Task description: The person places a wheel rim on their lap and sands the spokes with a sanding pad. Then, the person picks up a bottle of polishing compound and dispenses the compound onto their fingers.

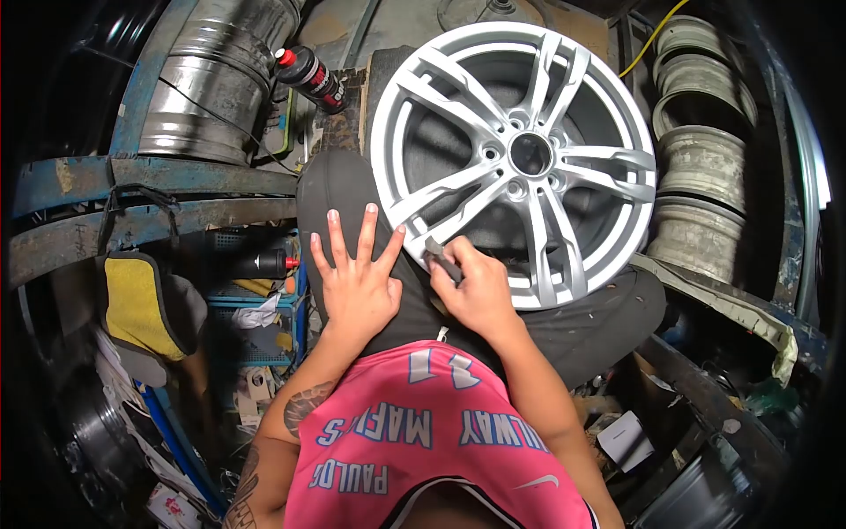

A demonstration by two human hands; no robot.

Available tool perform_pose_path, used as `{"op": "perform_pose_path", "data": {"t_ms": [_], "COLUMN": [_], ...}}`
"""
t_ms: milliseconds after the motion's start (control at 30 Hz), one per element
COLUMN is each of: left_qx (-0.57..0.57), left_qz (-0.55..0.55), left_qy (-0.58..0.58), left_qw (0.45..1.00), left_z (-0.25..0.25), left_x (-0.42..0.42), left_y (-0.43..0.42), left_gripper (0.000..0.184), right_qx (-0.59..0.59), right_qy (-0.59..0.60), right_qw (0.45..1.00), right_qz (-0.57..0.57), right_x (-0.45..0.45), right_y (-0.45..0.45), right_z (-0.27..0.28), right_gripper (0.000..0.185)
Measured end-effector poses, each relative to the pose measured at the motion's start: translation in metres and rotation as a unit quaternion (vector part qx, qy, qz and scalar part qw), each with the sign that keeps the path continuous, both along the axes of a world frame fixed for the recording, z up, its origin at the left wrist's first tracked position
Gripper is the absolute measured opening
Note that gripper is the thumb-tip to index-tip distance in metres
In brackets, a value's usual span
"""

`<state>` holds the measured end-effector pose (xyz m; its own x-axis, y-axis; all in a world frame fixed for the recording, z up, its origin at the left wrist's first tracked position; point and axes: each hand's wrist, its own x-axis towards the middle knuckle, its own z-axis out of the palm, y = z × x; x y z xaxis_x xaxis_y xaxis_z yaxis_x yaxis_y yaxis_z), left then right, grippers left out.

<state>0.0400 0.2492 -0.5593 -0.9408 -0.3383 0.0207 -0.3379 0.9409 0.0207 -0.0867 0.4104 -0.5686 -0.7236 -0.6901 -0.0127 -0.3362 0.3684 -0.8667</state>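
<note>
From where I stand, I see the alloy wheel [558, 231] lying at the person's knees, its spoked face up, just beyond the fingers of both hands. The right hand [474, 286] is closed around a small tool [448, 264] with a dark handle; the fingers are gripping this handle, and its flat, greyish tip touches the outer lip of the wheel, or is very near it. What the tip is exactly, I cannot tell. The left hand [361, 286] holds nothing. Its fingers are open and spread wide, the palm turned down above the dark trousers [339, 189], and the index fingertip is just beside the wheel's edge.

Beyond the left fingers, on the far side of the left knee, a black bottle [313, 79] with red cap leans at a tilt. To the left of these same fingers, another black bottle [263, 264] with red cap lies on its side at the blue rack [256, 348], and farther left hangs a yellow and grey cloth [137, 304]. Well to the right of the right fingers, past the wheel, a row of worn wheel rims [701, 163] is stacked.
</note>
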Motion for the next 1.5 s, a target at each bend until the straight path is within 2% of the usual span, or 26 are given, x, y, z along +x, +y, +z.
{"op": "perform_pose_path", "data": {"t_ms": [100, 233, 333, 467, 967, 1067, 1200, 1300, 1433, 1500], "left_qx": [0.059, 0.092, 0.113, 0.114, 0.084, 0.081, 0.069, 0.054, -0.01, -0.03], "left_qz": [-0.045, 0.012, 0.03, 0.039, 0.047, 0.048, 0.046, 0.044, 0.019, 0.007], "left_qy": [-0.01, 0.12, 0.184, 0.202, 0.187, 0.181, 0.182, 0.15, 0.076, 0.056], "left_qw": [0.997, 0.988, 0.976, 0.972, 0.978, 0.979, 0.98, 0.986, 0.997, 0.998], "left_z": [0.01, 0.0, -0.008, -0.009, -0.01, -0.011, -0.012, -0.008, -0.006, -0.004], "left_x": [0.006, 0.019, 0.018, 0.014, 0.01, 0.013, 0.009, 0.011, 0.007, 0.001], "left_y": [-0.009, -0.013, -0.016, -0.017, -0.017, -0.013, -0.016, -0.006, -0.002, -0.002], "left_gripper": [0.062, 0.044, 0.04, 0.033, 0.028, 0.027, 0.029, 0.031, 0.048, 0.05], "right_qx": [0.035, 0.045, 0.056, 0.094, 0.12, 0.101, 0.131, 0.028, -0.024, -0.02], "right_qy": [0.056, 0.114, 0.135, 0.185, 0.143, 0.165, 0.129, 0.114, 0.026, 0.062], "right_qw": [0.997, 0.991, 0.988, 0.975, 0.98, 0.98, 0.981, 0.993, 0.995, 0.994], "right_qz": [0.041, 0.053, 0.052, 0.084, 0.063, 0.043, 0.057, -0.008, -0.09, -0.09], "right_x": [0.005, 0.009, 0.012, 0.013, 0.015, 0.016, 0.014, 0.008, -0.009, -0.01], "right_y": [-0.005, -0.015, -0.027, -0.039, -0.042, -0.05, -0.044, -0.047, -0.023, -0.017], "right_z": [-0.002, -0.003, -0.009, -0.027, -0.013, -0.019, -0.017, -0.018, -0.006, -0.004], "right_gripper": [0.024, 0.022, 0.026, 0.025, 0.024, 0.025, 0.022, 0.019, 0.019, 0.02]}}
